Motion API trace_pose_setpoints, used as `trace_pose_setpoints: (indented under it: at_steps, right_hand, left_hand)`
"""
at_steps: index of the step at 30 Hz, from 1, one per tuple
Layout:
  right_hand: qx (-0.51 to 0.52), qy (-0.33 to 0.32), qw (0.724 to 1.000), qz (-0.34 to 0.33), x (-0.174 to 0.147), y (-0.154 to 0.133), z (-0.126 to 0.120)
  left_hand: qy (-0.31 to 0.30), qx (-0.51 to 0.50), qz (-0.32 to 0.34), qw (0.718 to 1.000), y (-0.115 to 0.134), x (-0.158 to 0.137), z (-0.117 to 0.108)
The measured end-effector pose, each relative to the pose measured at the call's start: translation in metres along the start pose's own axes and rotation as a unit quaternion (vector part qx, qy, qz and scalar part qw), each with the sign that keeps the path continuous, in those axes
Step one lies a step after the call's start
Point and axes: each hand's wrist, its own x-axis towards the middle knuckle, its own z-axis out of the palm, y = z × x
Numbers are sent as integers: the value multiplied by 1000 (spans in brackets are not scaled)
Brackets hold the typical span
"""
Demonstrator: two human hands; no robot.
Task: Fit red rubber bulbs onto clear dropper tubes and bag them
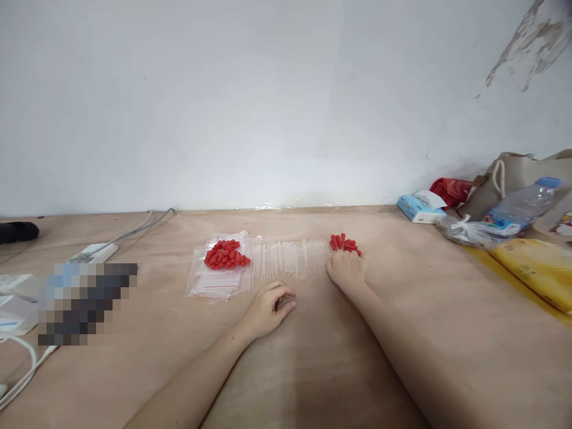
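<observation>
My left hand (pixel 271 310) rests on the brown table covering, its fingers curved and its thumb apart, with nothing between them. Farther right, my right hand (pixel 347 269) lies at the near side of a small cluster of red bulb-shaped pieces (pixel 343 239), touching or just over it; its fingertips are hidden. Between the hands and a little beyond, a row of thin clear tubes (pixel 286 258) lies side by side. To the left, a heap of red rubber-like bulbs (pixel 223 256) sits on a stack of clear zip bags (pixel 217 285).
A blue tissue pack (pixel 420 208), a plastic bottle (pixel 525 202) and a yellow package (pixel 534 268) lie at the right. On the left are a white power strip (pixel 96 253), cables and a pixelated area. A white wall (pixel 268 107) closes off the back.
</observation>
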Motion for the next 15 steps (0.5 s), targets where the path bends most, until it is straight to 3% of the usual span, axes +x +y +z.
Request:
trace_pose_setpoints:
  at_steps: [4, 7, 10, 13, 15]
  right_hand:
    - [-11, 20, 1000, 14, -2, -4, -2]
    - [10, 78, 997, 3, -8, 1, -6]
    - [102, 82, 984, -122, -22, 10, -11]
    - [187, 78, 939, -278, -43, 18, -11]
    - [212, 105, 917, -322, -55, 22, -9]
  left_hand:
    - [38, 44, -4, 998, -5, 1, -10]
    - [125, 189, -2, 974, -19, 6, -37]
    - [153, 279, -21, 948, -38, 13, -66]
    - [120, 287, -12, 950, -53, 22, -83]
    - [97, 286, -4, 953, -58, 27, -85]
